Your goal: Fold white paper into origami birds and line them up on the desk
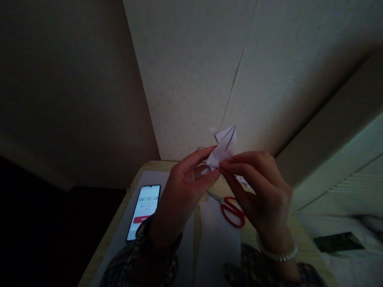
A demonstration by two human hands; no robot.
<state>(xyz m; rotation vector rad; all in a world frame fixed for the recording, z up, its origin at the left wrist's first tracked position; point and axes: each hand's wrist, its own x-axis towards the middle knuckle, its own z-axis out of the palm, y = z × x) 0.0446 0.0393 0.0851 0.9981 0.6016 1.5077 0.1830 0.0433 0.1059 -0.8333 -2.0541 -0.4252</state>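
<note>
A folded white paper figure (224,146) with pointed flaps and a dark line along one flap is held up above the table. My left hand (191,179) grips it from the left between thumb and fingers. From the right, my right hand (257,183) pinches its lower edge with thumb and fingertips. The fingers hide part of the folds. Below my hands, red-handled scissors (232,212) lie on the table, their blades toward the upper left.
A phone (145,211) showing a running timer display lies on white paper (170,175) at the left of the wooden table (308,255). Another white sheet (215,235) lies in front, and paper pieces (243,181) lie behind my right hand. A pale wall (191,79) rises behind the table.
</note>
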